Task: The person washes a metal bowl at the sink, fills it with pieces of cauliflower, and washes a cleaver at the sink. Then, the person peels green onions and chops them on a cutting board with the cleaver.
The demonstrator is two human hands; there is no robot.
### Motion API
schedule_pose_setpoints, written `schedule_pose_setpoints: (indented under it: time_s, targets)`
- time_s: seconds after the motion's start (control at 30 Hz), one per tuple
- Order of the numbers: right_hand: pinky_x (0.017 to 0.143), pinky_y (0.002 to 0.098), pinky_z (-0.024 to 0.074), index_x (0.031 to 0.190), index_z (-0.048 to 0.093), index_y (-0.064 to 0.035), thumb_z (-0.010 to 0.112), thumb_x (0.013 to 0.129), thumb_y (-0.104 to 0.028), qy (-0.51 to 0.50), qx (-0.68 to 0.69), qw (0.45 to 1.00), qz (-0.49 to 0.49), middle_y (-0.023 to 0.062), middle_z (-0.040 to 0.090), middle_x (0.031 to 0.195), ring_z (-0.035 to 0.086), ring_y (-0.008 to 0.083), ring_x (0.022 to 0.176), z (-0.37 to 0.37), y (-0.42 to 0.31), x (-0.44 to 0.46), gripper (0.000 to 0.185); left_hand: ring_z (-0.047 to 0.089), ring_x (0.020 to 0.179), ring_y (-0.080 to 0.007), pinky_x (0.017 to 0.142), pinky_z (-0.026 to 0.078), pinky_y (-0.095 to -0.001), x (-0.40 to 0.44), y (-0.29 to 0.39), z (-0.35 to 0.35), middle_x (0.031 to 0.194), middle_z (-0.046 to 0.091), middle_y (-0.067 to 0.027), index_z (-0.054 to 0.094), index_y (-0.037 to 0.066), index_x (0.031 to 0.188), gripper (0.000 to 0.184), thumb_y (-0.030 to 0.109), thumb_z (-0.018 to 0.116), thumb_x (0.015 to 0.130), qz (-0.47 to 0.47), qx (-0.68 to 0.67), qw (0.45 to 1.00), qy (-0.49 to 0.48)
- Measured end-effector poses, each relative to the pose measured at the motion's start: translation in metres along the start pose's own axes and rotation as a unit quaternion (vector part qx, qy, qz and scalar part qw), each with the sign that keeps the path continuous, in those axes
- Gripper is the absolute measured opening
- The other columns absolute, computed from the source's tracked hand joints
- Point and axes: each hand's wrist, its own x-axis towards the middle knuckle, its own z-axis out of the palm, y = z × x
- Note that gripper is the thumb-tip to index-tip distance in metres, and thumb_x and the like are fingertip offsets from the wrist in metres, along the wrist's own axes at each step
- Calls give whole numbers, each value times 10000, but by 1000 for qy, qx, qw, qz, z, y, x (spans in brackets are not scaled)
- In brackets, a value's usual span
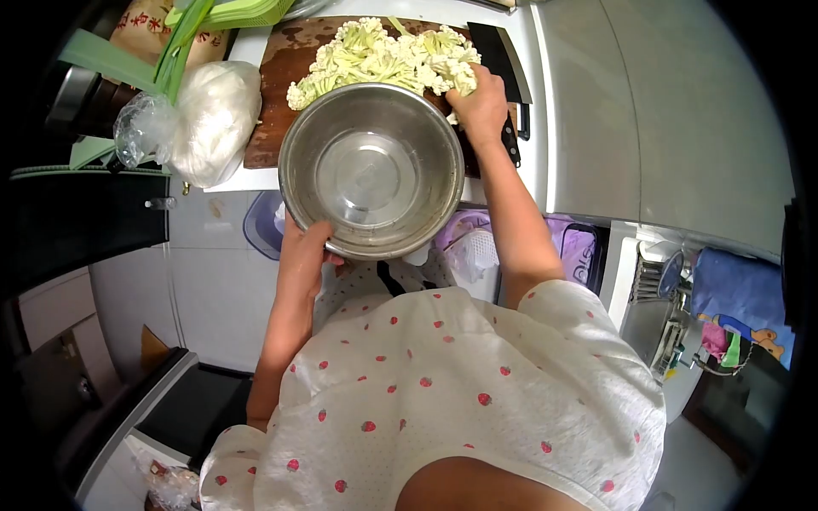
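Observation:
My left hand (309,243) grips the lower-left rim of a round stainless steel bowl (439,175), fingers partly hidden beneath it. The bowl has no food in it and is held over the counter's front edge. Behind it, a heap of cut cauliflower florets (366,53) lies on a dark wooden cutting board (277,94). At the heap's right end, my right hand (480,106) is curled round some florets, with thumb and fingers on either side. Beside that hand lies a cleaver (498,55) with a wide dark blade; a black handle with light dots (510,140) shows just below.
A tied white plastic bag (217,119) stands left of the board, by green stalks (181,47) and a light green basket (243,12). Under the counter edge are a blue-purple bin (261,226) and purple bags (573,251). A blue cloth (741,289) hangs at right.

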Motion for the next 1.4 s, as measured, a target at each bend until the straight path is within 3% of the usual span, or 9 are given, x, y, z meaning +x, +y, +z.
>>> schedule_pose_setpoints:
  time_s: [0.57,0.77,0.87,1.03,1.13,1.17,1.2,1.27,1.4]
  targets:
    - [743,381,501,1026,629,-145,696,597,-100,134,14,972,-193,90,588,990,590,274,900,-107,-67,-14,437,597,649,-183,520,512,-315,14,5,-12,892,582,-108,446,-12,1155,424,52,449,736,12,-47,999,-3]
    - [757,378,504,1013,633,-123,696,592,-68,154,21,969,-194,94,592,973,591,270,895,-113,-73,-10,429,577,562,-162,419,468,-270,18,-1,-9,813,591,-100,464,-3,1119,407,43,464,715,56,13,998,1]
    - [856,351,475,1078,604,-83,701,600,-67,29,158,970,-182,104,590,1004,577,266,948,-110,-92,-32,488,564,523,-152,378,439,-250,21,-2,-3,778,595,-91,459,7,1119,407,51,474,714,37,6,999,9]
    - [929,353,452,1194,569,-124,794,647,-186,-305,142,922,-191,123,541,1212,530,278,1124,-85,-102,-70,594,578,566,-154,402,454,-259,24,1,9,849,599,-93,434,26,1176,455,69,488,727,34,3,999,-18]
    - [940,347,444,1217,561,-116,795,664,-218,-252,132,935,-214,138,502,1280,525,273,1135,-87,-89,-36,609,577,623,-141,431,451,-254,16,6,16,958,586,-105,373,28,1297,555,71,487,755,15,29,999,23]
    - [953,344,430,1219,562,-102,790,683,-231,-224,168,952,-125,138,500,1281,521,274,1139,-91,-86,-19,597,577,623,-141,431,451,-254,17,4,16,958,586,-105,373,28,1297,555,71,487,755,14,28,999,26]
    - [994,398,387,1217,556,-66,765,680,-400,-200,238,949,-62,170,523,1252,472,326,1194,-74,-69,-1,666,584,638,-142,431,452,-253,18,-1,15,984,587,-110,361,34,1316,570,56,479,759,27,20,999,14]
    - [1012,407,371,1294,482,-55,774,640,-487,-137,130,977,-98,221,445,1322,404,335,1255,-37,-33,36,836,592,654,-144,431,454,-252,19,-3,15,1010,587,-114,349,40,1336,586,41,471,762,41,11,999,5]
    - [1064,455,299,1384,367,-85,786,599,-548,-222,96,969,-56,275,283,1412,262,396,1331,24,-9,67,1003,601,791,-166,529,494,-256,17,5,22,1079,566,-129,353,40,1341,578,0,442,771,29,-28,999,19]
